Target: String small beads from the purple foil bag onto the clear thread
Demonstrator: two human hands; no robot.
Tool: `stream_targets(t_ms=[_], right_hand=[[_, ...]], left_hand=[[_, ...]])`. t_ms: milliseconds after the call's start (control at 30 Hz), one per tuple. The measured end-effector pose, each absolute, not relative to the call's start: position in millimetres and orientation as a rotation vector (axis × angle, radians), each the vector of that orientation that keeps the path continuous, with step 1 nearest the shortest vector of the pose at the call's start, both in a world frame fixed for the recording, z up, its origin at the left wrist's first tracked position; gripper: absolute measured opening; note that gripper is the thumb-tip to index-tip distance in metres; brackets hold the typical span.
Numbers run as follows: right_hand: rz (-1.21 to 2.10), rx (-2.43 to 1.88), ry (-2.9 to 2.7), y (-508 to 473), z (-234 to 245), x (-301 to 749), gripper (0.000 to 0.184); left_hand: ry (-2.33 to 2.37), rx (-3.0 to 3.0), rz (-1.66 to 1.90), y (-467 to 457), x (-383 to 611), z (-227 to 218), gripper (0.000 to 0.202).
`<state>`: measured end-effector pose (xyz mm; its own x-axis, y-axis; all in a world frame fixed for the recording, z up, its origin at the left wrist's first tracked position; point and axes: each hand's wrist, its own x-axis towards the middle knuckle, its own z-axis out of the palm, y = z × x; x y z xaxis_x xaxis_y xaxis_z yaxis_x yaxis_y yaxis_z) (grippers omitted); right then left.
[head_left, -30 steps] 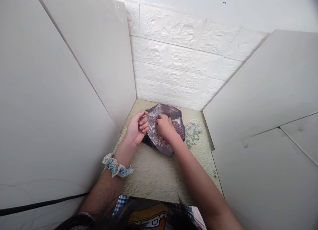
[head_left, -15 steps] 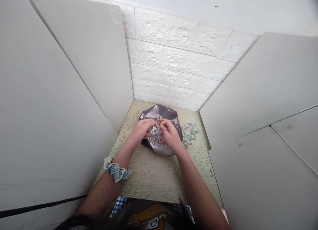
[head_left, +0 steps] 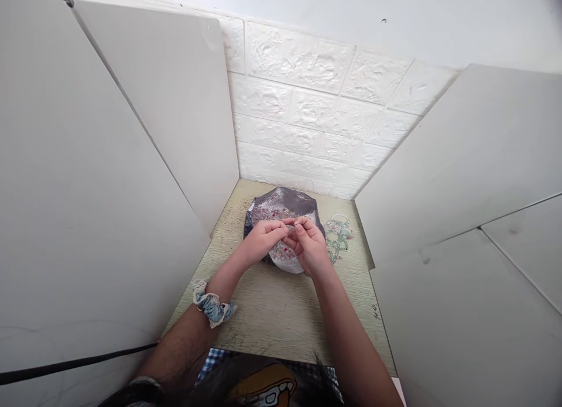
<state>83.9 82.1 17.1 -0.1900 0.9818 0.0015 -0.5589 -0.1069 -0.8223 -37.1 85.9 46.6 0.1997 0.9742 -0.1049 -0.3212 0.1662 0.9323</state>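
Observation:
Both hands meet over a dark bag with a silvery lining (head_left: pixel 302 203), which lies open on the table. Many small pink, clear and red beads (head_left: pixel 285 253) fill its middle. My left hand (head_left: pixel 266 238) is closed, thumb and fingertips pinched together. Against it, my right hand (head_left: pixel 308 241) is also pinched, its fingertips touching those of the left. Whatever sits between the fingertips is too small to make out. Right of the bag lie several strung bead loops (head_left: pixel 338 237), green, clear and pink. A blue and white scrunchie (head_left: pixel 213 304) circles my left wrist.
The pale wood-grain table (head_left: pixel 272 313) runs back to a white brick-patterned wall (head_left: pixel 302 126). White panels stand close on the left (head_left: pixel 171 102) and right (head_left: pixel 439 161). Small shiny bits (head_left: pixel 374 310) lie near the table's right edge.
My hands have come together and shifted slightly right. The right hand has turned, so its fingers now show beneath the thumb. The view has tilted a little.

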Motion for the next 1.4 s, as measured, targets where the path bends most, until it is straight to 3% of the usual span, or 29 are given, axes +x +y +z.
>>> stream_targets(t_ms=[300, 800, 1400], right_hand=[[1.559, -0.727, -0.829, 81, 17, 86, 0.019], [1.539, -0.694, -0.801, 80, 18, 85, 0.017], [1.565, -0.665, -0.742, 80, 19, 83, 0.020]], left_hand=[[1.022, 1.516, 1.171, 83, -35, 38, 0.027], [1.103, 1.658, 1.169, 81, -33, 37, 0.018], [1.188, 1.873, 0.987, 83, -35, 34, 0.030]])
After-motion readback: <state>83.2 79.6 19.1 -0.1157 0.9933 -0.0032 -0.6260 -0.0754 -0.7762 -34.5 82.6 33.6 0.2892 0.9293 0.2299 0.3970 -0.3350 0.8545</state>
